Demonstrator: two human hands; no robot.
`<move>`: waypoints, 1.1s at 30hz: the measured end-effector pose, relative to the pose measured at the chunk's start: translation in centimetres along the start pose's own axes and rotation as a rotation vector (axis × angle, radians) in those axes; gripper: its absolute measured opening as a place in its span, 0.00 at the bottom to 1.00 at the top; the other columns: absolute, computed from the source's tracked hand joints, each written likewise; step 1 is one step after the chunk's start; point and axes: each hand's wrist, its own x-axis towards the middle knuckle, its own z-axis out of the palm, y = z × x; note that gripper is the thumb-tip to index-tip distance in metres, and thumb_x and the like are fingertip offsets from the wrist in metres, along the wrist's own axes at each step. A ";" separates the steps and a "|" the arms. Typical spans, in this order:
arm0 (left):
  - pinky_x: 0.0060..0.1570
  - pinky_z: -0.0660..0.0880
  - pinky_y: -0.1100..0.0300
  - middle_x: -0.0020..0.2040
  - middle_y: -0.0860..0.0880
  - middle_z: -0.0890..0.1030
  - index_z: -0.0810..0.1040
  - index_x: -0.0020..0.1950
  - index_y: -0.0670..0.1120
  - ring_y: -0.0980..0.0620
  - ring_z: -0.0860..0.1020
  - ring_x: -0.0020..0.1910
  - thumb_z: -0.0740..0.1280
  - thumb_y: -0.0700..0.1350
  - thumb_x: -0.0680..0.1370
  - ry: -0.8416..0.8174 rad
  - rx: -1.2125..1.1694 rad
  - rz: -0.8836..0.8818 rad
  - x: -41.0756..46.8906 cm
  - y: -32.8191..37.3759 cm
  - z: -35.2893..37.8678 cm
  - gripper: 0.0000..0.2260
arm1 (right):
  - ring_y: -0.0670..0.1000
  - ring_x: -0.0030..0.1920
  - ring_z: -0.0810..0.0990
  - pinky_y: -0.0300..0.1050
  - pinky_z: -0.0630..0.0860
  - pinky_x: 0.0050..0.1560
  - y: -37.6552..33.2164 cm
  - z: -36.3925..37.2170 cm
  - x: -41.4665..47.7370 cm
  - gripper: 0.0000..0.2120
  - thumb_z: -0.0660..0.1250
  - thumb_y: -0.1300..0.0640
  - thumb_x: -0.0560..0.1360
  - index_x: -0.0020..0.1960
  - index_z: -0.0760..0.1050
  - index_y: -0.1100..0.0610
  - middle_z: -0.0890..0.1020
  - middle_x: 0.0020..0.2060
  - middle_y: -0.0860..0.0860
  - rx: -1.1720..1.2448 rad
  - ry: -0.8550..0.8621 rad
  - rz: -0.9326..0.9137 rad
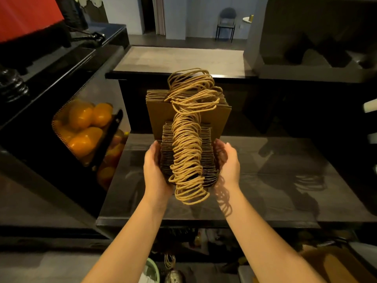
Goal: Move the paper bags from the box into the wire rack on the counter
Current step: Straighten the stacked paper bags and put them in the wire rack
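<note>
Head view puts a thick bundle of paper bags (166,158) between our two hands, held over the dark tabletop (285,180). Our left hand (155,170) cups the bundle's left side, its grip curled round the edge and underside. Our right hand (229,162) mirrors it on the other side, thumb up, fingers tucked out of sight behind the bags, so we judge that grip wrapped round too, not spread. We squeeze from both sides because the bags are folded flat and loose: held at one end they would likely fan out and slip. Their twine handles (185,152) spill toward us in a tangled ridge, which is why we hold the paper and not the loops. Beyond stands a second stack (159,115) of bags, upright, handles on top. We can make out no wire around it, so whether it sits in the rack we cannot tell. A brown cardboard shape (330,262) at lower right, below the tabletop, may be the box. We judge this bundle is mid-carry.
</note>
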 end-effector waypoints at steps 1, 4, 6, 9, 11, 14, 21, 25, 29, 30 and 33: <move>0.34 0.77 0.67 0.39 0.57 0.85 0.74 0.56 0.48 0.60 0.83 0.41 0.51 0.47 0.84 -0.009 0.005 0.048 -0.1 -0.2 -0.3 0.13 | 0.55 0.59 0.81 0.56 0.74 0.64 0.3 -0.2 0.0 0.19 0.56 0.49 0.81 0.63 0.78 0.58 0.83 0.57 0.54 0.016 -0.017 -0.025; 0.55 0.76 0.58 0.60 0.52 0.81 0.69 0.71 0.48 0.54 0.78 0.60 0.55 0.48 0.82 -0.035 0.114 0.106 0.3 -0.9 -1.7 0.17 | 0.56 0.61 0.80 0.56 0.74 0.63 0.6 -0.1 0.2 0.18 0.56 0.51 0.81 0.64 0.77 0.58 0.82 0.58 0.55 0.000 -0.066 -0.080; 0.55 0.75 0.61 0.60 0.53 0.80 0.70 0.71 0.49 0.55 0.78 0.60 0.57 0.47 0.82 0.011 0.182 0.125 0.5 -1.0 -1.7 0.17 | 0.56 0.61 0.79 0.57 0.74 0.65 0.7 0.4 0.5 0.16 0.59 0.53 0.81 0.64 0.77 0.57 0.82 0.59 0.56 -0.047 -0.066 -0.094; 0.43 0.76 0.70 0.51 0.56 0.84 0.78 0.62 0.50 0.60 0.81 0.52 0.58 0.50 0.82 0.120 0.268 0.180 1.4 -0.2 -0.9 0.13 | 0.50 0.59 0.79 0.45 0.75 0.63 0.1 1.4 1.0 0.14 0.61 0.56 0.81 0.64 0.76 0.58 0.81 0.58 0.53 -0.266 -0.020 -0.216; 0.46 0.77 0.67 0.50 0.55 0.84 0.79 0.60 0.49 0.60 0.81 0.50 0.59 0.51 0.82 0.163 0.300 0.211 2.1 0.3 -0.4 0.13 | 0.43 0.55 0.78 0.33 0.75 0.56 -0.2 1.8 1.3 0.14 0.62 0.56 0.81 0.65 0.75 0.57 0.81 0.54 0.48 -0.354 -0.033 -0.311; 0.43 0.74 0.72 0.48 0.58 0.83 0.78 0.59 0.51 0.66 0.80 0.48 0.59 0.49 0.82 0.176 0.396 0.239 3.2 0.7 0.3 0.11 | 0.42 0.53 0.79 0.35 0.76 0.55 -0.6 2.4 2.2 0.13 0.62 0.57 0.81 0.64 0.75 0.58 0.81 0.51 0.46 -0.381 -0.036 -0.344; 0.63 0.68 0.58 0.68 0.49 0.74 0.70 0.71 0.49 0.53 0.72 0.65 0.54 0.49 0.83 0.211 0.547 0.190 5.7 1.3 1.4 0.18 | 0.51 0.59 0.79 0.52 0.75 0.63 -1.1 2.5 3.6 0.13 0.63 0.54 0.80 0.63 0.76 0.56 0.81 0.56 0.53 -0.452 -0.064 -0.354; 0.65 0.69 0.51 0.66 0.48 0.75 0.70 0.71 0.48 0.50 0.74 0.63 0.55 0.50 0.83 0.205 0.498 0.117 6.1 1.3 1.4 0.18 | 0.51 0.59 0.79 0.54 0.75 0.64 -1.5 2.4 3.5 0.13 0.64 0.55 0.79 0.63 0.75 0.56 0.81 0.57 0.53 -0.462 -0.078 -0.330; 0.64 0.71 0.45 0.63 0.49 0.78 0.73 0.68 0.49 0.49 0.76 0.61 0.56 0.51 0.82 0.249 0.425 0.057 6.3 1.4 1.6 0.17 | 0.53 0.59 0.79 0.57 0.74 0.64 -1.5 2.4 3.6 0.12 0.65 0.55 0.79 0.62 0.76 0.56 0.81 0.56 0.54 -0.431 -0.081 -0.304; 0.64 0.71 0.46 0.63 0.49 0.78 0.74 0.68 0.49 0.49 0.76 0.61 0.56 0.51 0.82 0.267 0.406 0.045 6.2 1.4 1.9 0.17 | 0.54 0.59 0.79 0.58 0.75 0.64 -1.4 2.4 3.6 0.12 0.65 0.55 0.79 0.61 0.76 0.55 0.81 0.56 0.54 -0.421 -0.079 -0.299; 0.63 0.72 0.47 0.62 0.49 0.78 0.74 0.67 0.49 0.49 0.76 0.60 0.56 0.50 0.82 0.314 0.384 -0.004 6.3 1.5 2.2 0.16 | 0.55 0.57 0.80 0.59 0.76 0.62 -1.4 2.5 3.8 0.09 0.66 0.57 0.78 0.58 0.77 0.54 0.81 0.55 0.55 -0.415 -0.060 -0.270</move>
